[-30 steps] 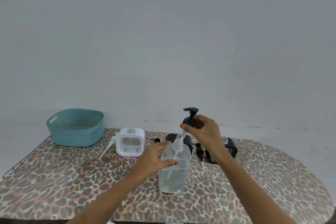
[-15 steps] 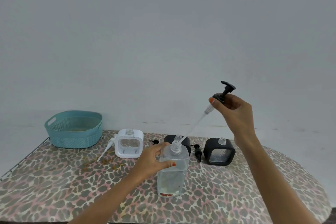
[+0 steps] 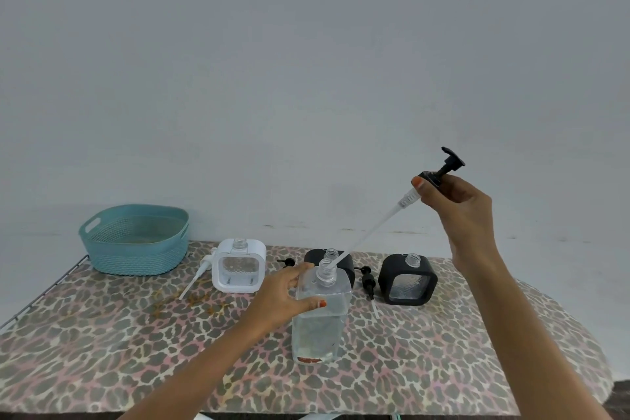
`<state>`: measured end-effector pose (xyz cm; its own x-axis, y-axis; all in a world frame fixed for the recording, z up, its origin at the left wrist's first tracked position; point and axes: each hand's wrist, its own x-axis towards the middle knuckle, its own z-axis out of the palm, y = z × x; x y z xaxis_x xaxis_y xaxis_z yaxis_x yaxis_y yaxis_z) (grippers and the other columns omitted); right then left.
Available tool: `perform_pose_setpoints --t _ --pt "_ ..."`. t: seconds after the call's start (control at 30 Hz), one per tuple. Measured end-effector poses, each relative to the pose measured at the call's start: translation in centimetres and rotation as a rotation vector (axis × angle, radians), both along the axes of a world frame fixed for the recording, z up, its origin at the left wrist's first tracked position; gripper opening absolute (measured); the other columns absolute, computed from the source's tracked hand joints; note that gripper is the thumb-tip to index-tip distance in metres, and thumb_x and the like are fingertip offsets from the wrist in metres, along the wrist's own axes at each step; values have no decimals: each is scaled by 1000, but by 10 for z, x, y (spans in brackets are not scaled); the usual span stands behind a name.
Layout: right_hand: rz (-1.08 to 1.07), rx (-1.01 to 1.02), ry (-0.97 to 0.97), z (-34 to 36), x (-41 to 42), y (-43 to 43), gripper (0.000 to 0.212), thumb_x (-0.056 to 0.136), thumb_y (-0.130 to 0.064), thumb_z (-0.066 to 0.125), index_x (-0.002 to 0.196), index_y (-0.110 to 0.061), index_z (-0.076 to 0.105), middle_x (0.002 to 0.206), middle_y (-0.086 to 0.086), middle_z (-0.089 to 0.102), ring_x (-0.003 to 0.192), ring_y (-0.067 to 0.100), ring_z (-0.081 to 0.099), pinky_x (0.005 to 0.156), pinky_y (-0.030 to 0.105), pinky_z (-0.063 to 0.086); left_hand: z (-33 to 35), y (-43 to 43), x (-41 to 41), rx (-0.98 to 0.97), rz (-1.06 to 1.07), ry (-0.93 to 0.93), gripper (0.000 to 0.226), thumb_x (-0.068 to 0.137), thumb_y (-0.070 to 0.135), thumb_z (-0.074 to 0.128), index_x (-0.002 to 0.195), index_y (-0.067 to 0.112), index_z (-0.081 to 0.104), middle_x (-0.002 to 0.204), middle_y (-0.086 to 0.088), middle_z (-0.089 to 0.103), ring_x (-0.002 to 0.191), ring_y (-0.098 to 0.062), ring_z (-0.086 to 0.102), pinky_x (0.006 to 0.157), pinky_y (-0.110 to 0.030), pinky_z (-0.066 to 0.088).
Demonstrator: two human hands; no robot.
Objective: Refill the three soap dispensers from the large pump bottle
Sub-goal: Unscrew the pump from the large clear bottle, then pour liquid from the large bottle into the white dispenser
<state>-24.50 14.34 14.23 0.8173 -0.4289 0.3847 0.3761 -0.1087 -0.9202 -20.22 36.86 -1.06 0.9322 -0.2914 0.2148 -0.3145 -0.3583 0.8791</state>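
Clear large pump bottle [image 3: 320, 327] upright in left hand's [image 3: 286, 297] grip; right hand [image 3: 460, 208] pinches pump [image 3: 445, 167] up-right of neck; dip tube [image 3: 370, 233] slants down-left, tip at neck mouth.

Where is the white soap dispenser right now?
The white dispenser stands left of centre in the head view, on the leopard-print table between the teal basket and the clear bottle, a white pump lying at its left.

A teal basket [image 3: 134, 242], one white dispenser [image 3: 238, 266], two black dispensers [image 3: 407, 280], and a leopard-print tablecloth [image 3: 102, 344].
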Motion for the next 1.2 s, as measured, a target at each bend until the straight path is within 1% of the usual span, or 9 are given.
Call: perform_pose_setpoints --t 0.13,0.27,0.33,0.43,0.5,0.63,0.8,0.93,1.2 --pt "-89 120 13 -15 -8 -29 21 79 -19 71 98 -10 69 85 -3 68 78 3 61 84 20 50 -6 -10 -4 26 -17 19 73 64 34 80 128 17 49 119 14 48 112 -5 51 96 -18 41" --pt "-140 283 45 -29 -10 -55 16 82 -19 68 94 -9 66 88 -2 67 82 6 62 85 21 49 2 -5 -5 36 19 1 72 64 31 79 127 15 50 117 14 48 108 -2 50 81 1 37" --pt "-170 354 85 -41 -7 -65 17 83 -18 67 96 -8 64 86 -1 65 81 8 61 81 22 50 6 2 -3 42 45 -17 79 61 38 79 130 14 48 122 10 49 108 -4 49 82 1 36" --pt "-270 405 222 -80 -4 -91 20 82 -20 68 94 -5 64 68 -1 59 59 7 52 59 16 44 10 2 -7 53 69 -23 72 68 21 78 132 12 45 131 -2 51 110 -9 49 89 -15 36" --pt "-372 379 368 -117 -5 -109 21 81 -23 69 87 -4 65 56 -1 54 48 7 46 45 14 38 10 -1 -9 53 62 -24 69 69 17 77 131 12 45 127 2 50 107 -7 47 89 -17 37" --pt "-491 333 633 -189 -13 -126 29 79 -26 72 74 1 64 61 8 56 56 18 49 55 27 42 10 -5 -11 38 55 -14 68 67 15 77 128 13 48 116 12 43 109 -6 47 91 -17 37" --pt "-517 250 781 -234 -15 -129 38 77 -29 74 60 2 62 60 12 58 59 26 52 62 38 45 10 -5 -11 17 31 3 60 60 29 79 111 39 48 122 13 42 111 -5 45 92 -17 36" --pt "-530 158 765 -244 -12 -126 41 78 -28 72 49 -8 52 48 6 51 44 20 44 44 28 33 13 -6 -13 27 43 15 72 37 75 69 99 50 43 120 19 41 111 -3 46 85 -3 35" --pt "-467 -31 815 -241 -10 -126 45 80 -31 69 47 -8 50 44 5 50 40 17 45 31 22 34 9 -3 -10 40 45 16 86 25 85 63 100 51 43 122 18 42 111 -2 46 90 -12 37"
